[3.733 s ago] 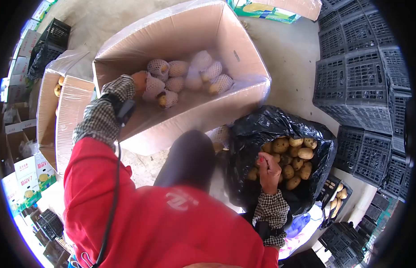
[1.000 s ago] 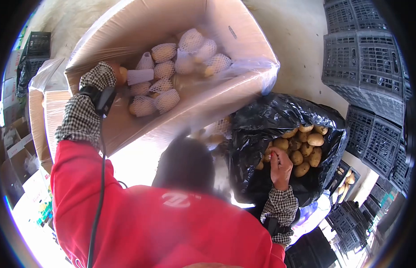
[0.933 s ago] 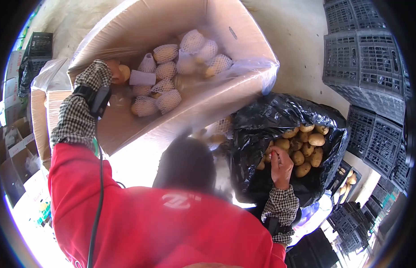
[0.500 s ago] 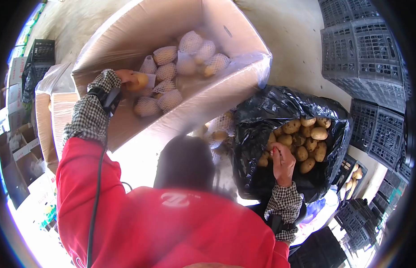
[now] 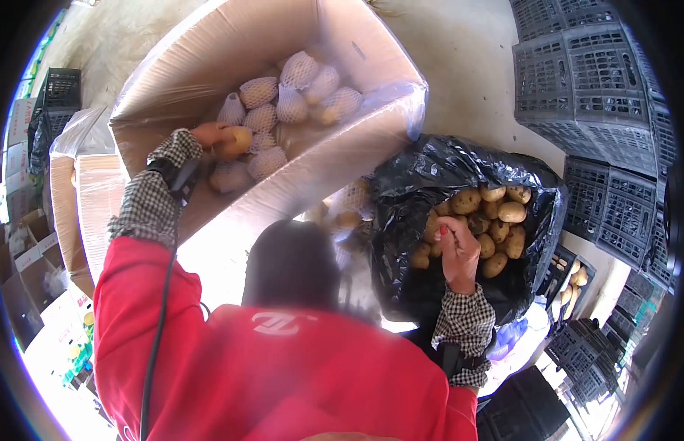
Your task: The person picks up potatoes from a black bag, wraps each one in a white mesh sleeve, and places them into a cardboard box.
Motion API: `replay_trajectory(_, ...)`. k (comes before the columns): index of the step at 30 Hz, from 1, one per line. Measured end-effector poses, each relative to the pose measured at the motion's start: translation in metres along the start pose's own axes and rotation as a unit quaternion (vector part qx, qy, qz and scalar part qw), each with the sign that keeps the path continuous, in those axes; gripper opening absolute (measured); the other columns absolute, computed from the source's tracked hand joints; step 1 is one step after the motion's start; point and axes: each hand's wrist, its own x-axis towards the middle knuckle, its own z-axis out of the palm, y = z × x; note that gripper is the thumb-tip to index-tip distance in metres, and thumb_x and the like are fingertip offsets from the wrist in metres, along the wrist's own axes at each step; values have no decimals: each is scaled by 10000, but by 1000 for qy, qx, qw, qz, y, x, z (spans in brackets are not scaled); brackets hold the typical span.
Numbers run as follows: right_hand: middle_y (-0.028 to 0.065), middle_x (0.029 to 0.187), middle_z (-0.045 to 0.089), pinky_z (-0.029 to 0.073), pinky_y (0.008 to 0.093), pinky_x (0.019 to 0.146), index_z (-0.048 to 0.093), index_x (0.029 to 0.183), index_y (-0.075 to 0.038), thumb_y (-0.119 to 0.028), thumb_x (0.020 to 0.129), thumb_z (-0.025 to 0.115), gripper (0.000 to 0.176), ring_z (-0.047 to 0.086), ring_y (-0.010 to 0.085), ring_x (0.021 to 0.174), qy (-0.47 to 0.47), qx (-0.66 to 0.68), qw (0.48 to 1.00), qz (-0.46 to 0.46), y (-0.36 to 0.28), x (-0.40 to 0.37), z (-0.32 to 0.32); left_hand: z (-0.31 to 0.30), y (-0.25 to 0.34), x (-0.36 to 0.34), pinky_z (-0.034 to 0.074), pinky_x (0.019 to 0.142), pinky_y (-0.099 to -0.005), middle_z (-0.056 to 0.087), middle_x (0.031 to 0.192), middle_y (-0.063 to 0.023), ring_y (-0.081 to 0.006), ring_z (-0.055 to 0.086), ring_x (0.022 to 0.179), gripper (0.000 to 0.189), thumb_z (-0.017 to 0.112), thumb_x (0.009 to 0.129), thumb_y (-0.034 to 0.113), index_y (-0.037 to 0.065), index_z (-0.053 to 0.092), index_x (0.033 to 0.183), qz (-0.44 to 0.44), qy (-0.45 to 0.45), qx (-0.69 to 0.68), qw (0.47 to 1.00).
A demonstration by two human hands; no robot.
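Observation:
My left hand [image 5: 213, 135] is closed around a bare yellow-brown potato [image 5: 236, 142] inside a large cardboard box [image 5: 195, 88]. Close to it, several potatoes in white foam nets [image 5: 260, 117] lie in a group on the box floor. Over on the right, my right hand [image 5: 459, 253] is above a black plastic bag [image 5: 408, 180] that holds several bare potatoes [image 5: 496, 231]. The fingers of that hand are curled together with the thumb, beside the potatoes at the bag's left. What lies between them, if anything, cannot be made out.
Black plastic crates [image 5: 588, 88] are stacked along the right side. Another cardboard box [image 5: 99, 209] stands left of the large one. More netted potatoes [image 5: 354, 198] lie between the box and the bag. A cable [image 5: 163, 316] runs along my left sleeve.
The whole view has shifted a little, so the box and bag appear farther left. My left hand still holds the potato, now lower beside the netted ones. My right hand stays over the bag.

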Motion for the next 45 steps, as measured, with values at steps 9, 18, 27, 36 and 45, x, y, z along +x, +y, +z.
replay_trajectory(9,53,819,570,459,240,644,517,1058,-11,-211,903,402,278,559,123,697,-31,404,906,125,-63,40,6,82,164,-148,317,972,-396,415,1257,-153,-276,427,1137,856,678,612,376,30,296,1295,295,-239,-445,811)
replay_trajectory(18,44,1068,543,437,293,738,439,1187,-121,-418,866,393,440,543,133,920,-245,567,770,159,-90,53,44,159,212,-171,286,990,-389,409,1259,-142,-257,399,1154,889,679,584,363,11,278,1296,287,-360,-416,784)
replay_trajectory(27,88,1034,549,422,308,852,491,1063,-20,-66,840,487,228,510,169,997,-75,578,812,2,-98,53,47,180,221,-194,272,1012,-387,405,1275,-146,-262,415,1161,904,681,551,379,34,302,1295,302,-296,-467,776)
replay_trajectory(36,106,737,569,455,288,530,593,846,-40,10,712,600,143,567,235,612,40,-85,864,-494,-134,45,58,181,202,-163,397,838,-286,520,1101,-38,-129,502,975,546,513,809,396,54,396,1218,313,-129,-450,827)
replay_trajectory(45,65,744,584,415,208,571,588,922,6,42,775,529,162,522,94,641,10,60,991,-117,-56,20,-7,40,146,-169,436,806,-298,511,1134,-86,-171,510,1027,585,568,773,348,42,377,1235,242,60,-265,932)
